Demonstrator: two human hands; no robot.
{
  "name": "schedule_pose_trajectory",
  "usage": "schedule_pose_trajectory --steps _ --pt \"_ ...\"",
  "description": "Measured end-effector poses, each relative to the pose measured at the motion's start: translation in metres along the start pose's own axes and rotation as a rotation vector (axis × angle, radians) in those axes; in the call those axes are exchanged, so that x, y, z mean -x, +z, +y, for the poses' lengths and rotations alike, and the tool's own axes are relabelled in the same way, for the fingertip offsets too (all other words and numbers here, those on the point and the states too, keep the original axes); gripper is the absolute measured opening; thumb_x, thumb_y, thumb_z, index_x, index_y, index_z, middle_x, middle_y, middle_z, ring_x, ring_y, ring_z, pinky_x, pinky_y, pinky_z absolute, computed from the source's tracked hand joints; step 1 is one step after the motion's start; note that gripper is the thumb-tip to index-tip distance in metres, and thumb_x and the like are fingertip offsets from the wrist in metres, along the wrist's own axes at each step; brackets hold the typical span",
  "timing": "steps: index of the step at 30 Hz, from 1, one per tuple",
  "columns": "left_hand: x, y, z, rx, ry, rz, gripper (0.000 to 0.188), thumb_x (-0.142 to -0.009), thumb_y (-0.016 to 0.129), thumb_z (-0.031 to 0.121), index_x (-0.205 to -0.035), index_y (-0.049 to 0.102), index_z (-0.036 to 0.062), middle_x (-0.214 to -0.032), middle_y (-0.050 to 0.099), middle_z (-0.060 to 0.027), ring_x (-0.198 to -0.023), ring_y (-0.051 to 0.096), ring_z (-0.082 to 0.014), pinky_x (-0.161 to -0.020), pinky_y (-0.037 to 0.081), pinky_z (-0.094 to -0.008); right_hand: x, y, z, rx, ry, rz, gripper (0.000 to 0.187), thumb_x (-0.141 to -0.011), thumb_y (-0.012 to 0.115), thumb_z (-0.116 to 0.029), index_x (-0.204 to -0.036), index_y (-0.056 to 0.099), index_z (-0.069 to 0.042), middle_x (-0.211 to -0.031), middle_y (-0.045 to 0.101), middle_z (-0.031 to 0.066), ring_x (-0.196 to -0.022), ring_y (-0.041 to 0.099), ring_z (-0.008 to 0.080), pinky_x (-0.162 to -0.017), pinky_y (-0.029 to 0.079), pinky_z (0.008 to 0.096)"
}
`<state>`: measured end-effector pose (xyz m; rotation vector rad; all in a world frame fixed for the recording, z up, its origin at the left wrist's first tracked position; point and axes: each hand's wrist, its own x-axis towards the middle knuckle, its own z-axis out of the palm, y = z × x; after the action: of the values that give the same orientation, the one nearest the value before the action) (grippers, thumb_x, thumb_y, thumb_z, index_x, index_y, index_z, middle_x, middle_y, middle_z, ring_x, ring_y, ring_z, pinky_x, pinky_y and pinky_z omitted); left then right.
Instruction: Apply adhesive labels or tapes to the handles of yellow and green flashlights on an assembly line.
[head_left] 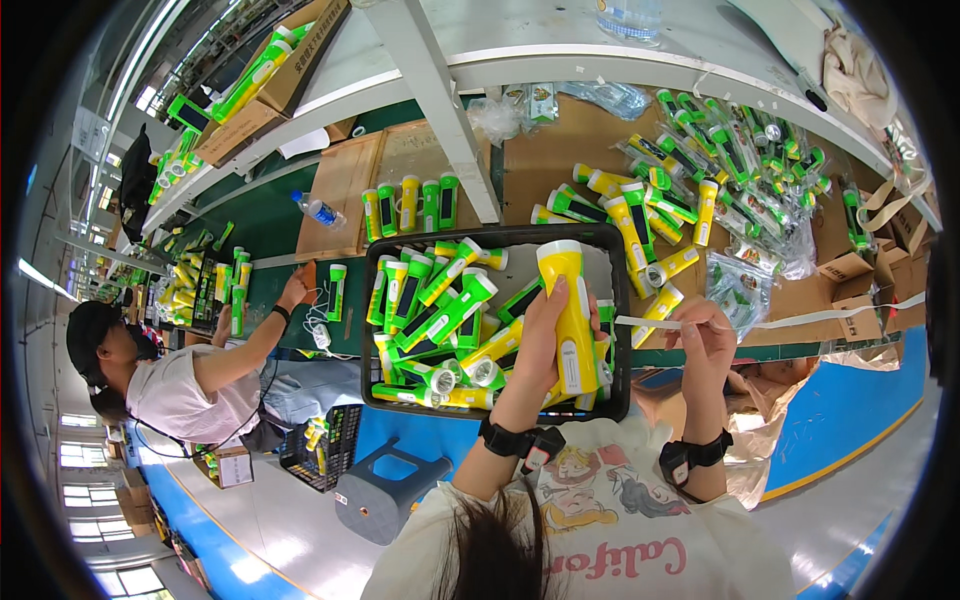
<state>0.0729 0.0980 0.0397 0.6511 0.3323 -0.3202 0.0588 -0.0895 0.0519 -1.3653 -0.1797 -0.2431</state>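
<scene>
Yellow plastic with a white panel and switch on its side: that is the flashlight (pixel 572 335) I have in view through the head camera, held up over the near right part of a black crate (pixel 622 380), lens end pointing away from the wearer. I see the left hand (pixel 543 335) wrapped around its barrel, with fingertips showing on the far side. To its right, the right hand (pixel 704 335) is raised with curled fingers, pinching a white strip (pixel 790 322) that runs from beside the flashlight out to the right edge of my view.

Below the flashlight, the crate is heaped with more green and yellow flashlights (pixel 448 315), lying at many angles. It sits at the near edge of a green table (pixel 780 352). Beyond it I count five upright flashlights (pixel 409 205) in a row, and a water bottle (pixel 321 212) lies to their left. On the right I can make out loose flashlights (pixel 630 235) on a cardboard sheet (pixel 530 150), then a pile in clear bags (pixel 740 170). At far left a co-worker (pixel 180 385) in a black cap works at the same side, near a grey stool (pixel 385 490).
</scene>
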Motion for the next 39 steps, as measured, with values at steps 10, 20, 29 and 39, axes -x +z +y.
schedule_pose_trajectory --steps 10,20,29,39 --pt "0.049 0.014 0.004 -0.338 0.395 -0.022 0.038 -0.093 0.042 0.037 -0.112 0.043 0.004 -0.077 0.053 -0.0086 -0.061 0.054 -0.0148 -0.056 0.046 -0.0277 0.003 0.054 -0.023 -0.235 -0.02 -0.22 0.005 -0.08 0.058 0.002 -0.08 0.053 0.0 -0.077 0.053 0.0088 -0.069 0.053 0.0135 -0.063 0.046 0.0241" --pt "0.061 0.003 -0.002 -0.288 0.346 -0.077 0.065 -0.088 0.015 0.063 -0.123 0.033 0.0102 -0.089 0.052 -0.0091 -0.066 0.056 -0.0162 -0.06 0.049 -0.0293 0.015 0.061 -0.024 -0.141 0.016 -0.221 0.005 -0.081 0.058 0.002 -0.081 0.053 0.0 -0.078 0.053 0.0082 -0.07 0.053 0.0136 -0.065 0.046 0.0245" --pt "0.065 0.008 -0.004 -0.491 0.482 -0.097 0.057 -0.092 0.02 0.056 -0.12 0.033 0.008 -0.085 0.054 -0.0087 -0.068 0.057 -0.0156 -0.062 0.049 -0.0288 0.019 0.058 -0.024 -0.092 0.008 -0.182 0.005 -0.081 0.058 0.002 -0.08 0.053 0.0 -0.078 0.054 0.0074 -0.068 0.054 0.0121 -0.064 0.046 0.0233" --pt "0.059 0.017 0.004 -0.293 0.169 -0.127 0.035 -0.095 0.036 0.035 -0.116 0.036 0.006 -0.078 0.054 -0.0093 -0.059 0.056 -0.0153 -0.052 0.049 -0.0282 0.016 0.047 -0.012 0.02 0.202 -0.102 0.008 -0.085 0.057 -0.006 -0.081 0.059 0.001 -0.074 0.057 0.0032 -0.069 0.056 0.0088 -0.064 0.044 0.0213"
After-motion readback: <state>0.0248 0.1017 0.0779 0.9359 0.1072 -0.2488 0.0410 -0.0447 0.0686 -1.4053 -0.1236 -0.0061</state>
